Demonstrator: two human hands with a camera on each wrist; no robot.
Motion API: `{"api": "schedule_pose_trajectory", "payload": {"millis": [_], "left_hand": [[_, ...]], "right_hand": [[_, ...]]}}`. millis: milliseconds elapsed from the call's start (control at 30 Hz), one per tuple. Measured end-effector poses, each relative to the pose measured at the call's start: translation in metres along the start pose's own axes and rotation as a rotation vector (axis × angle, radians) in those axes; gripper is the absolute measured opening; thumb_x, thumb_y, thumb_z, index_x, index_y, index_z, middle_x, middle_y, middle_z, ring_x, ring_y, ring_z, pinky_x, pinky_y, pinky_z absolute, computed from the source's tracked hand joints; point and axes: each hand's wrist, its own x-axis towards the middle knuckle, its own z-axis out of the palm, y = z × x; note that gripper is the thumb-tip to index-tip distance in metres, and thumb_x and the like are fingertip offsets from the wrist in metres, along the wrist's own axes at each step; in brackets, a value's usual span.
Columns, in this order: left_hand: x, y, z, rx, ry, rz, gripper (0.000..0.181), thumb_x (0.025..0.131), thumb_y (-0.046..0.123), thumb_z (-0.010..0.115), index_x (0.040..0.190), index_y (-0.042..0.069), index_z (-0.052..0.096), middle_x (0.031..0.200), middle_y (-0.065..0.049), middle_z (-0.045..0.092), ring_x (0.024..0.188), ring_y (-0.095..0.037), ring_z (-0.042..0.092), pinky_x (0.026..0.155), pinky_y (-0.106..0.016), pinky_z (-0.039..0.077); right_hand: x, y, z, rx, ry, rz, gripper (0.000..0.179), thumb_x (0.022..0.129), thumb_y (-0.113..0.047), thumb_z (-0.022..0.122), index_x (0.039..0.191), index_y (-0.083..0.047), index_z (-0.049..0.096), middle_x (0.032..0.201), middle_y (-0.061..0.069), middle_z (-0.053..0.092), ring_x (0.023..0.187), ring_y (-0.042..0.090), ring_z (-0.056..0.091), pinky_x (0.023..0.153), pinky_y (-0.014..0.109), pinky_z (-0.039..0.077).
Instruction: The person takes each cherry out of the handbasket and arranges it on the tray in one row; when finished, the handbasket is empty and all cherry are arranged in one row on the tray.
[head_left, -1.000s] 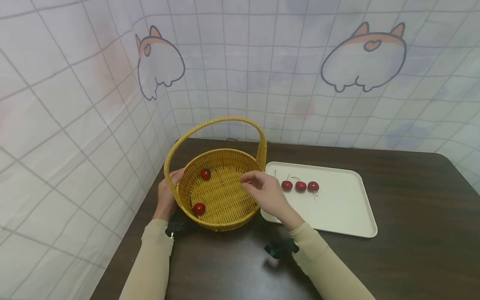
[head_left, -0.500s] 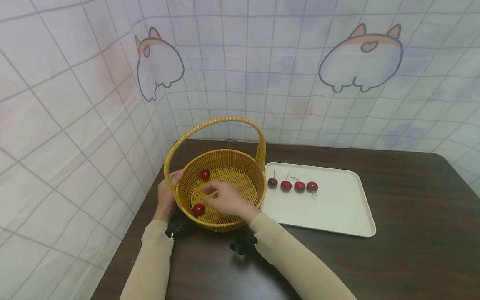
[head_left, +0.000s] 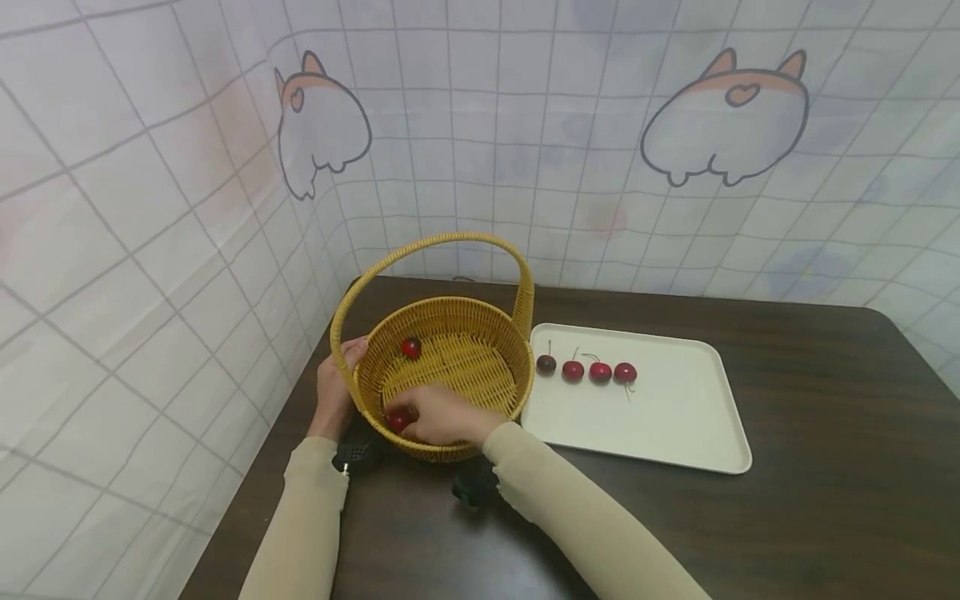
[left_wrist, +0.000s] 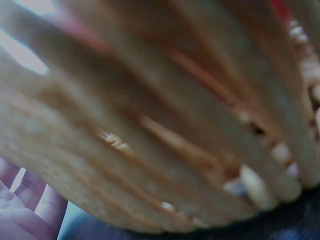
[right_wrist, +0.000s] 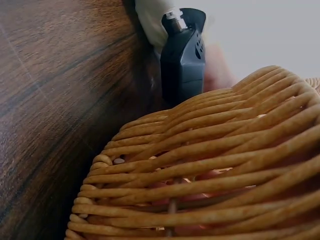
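A yellow wicker basket (head_left: 480,321) with a tall hooped handle stands on the table. My left hand (head_left: 333,387) rests against its outer left side, beside the foot of the handle. In the left wrist view its fingers (left_wrist: 37,200) lie along the woven wall. Inside the basket, my right hand (head_left: 438,415) reaches down to the near left, fingers and thumb closed around a red cherry (head_left: 397,421) that they partly cover. Another cherry (head_left: 410,347) lies by the inner left wall. The right wrist view shows mostly the basket's weave (right_wrist: 225,150), hiding that hand's fingers.
Right of the basket, a white tray (head_left: 660,417) holds several stemmed cherries (head_left: 573,371) in a row, the leftmost one darker. Both stand on a dark wooden table (head_left: 825,400). Grid-patterned cloth (head_left: 585,208) hangs behind and to the left.
My right hand has moved left from the basket's right rim, then down onto the near cherry, closing its fingers around it. My left hand has stayed at the basket's side.
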Motion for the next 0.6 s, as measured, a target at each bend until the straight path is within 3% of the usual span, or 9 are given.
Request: {"api": "schedule_pose_trajectory", "payload": {"millis": [200, 367, 600], "left_hand": [[0.0, 0.0, -0.002, -0.015, 0.002, -0.007, 0.046, 0.095, 0.042, 0.061, 0.121, 0.004, 0.065, 0.106, -0.002, 0.068, 0.082, -0.011, 0.063, 0.068, -0.019, 0.051], [0.002, -0.003, -0.003, -0.031, 0.006, 0.022, 0.045, 0.095, 0.039, 0.061, 0.121, 0.002, 0.066, 0.105, -0.002, 0.069, 0.083, -0.011, 0.063, 0.068, -0.02, 0.051], [0.002, -0.002, -0.002, -0.007, 0.0, 0.074, 0.044, 0.095, 0.04, 0.062, 0.116, 0.002, 0.068, 0.1, 0.002, 0.069, 0.08, -0.009, 0.063, 0.066, -0.019, 0.05]], "right_hand": [[0.002, 0.001, 0.002, -0.01, 0.005, -0.019, 0.022, 0.087, -0.006, 0.07, 0.108, -0.012, 0.072, 0.098, -0.005, 0.069, 0.088, 0.007, 0.061, 0.077, 0.018, 0.048], [0.001, 0.0, 0.002, 0.008, 0.01, 0.013, 0.023, 0.087, -0.008, 0.07, 0.11, -0.012, 0.071, 0.099, -0.005, 0.069, 0.087, 0.006, 0.06, 0.079, 0.02, 0.049], [-0.017, -0.008, -0.006, 0.068, 0.187, 0.154, 0.029, 0.09, -0.016, 0.068, 0.119, -0.014, 0.068, 0.111, -0.002, 0.067, 0.101, 0.013, 0.06, 0.088, 0.031, 0.049]]}}
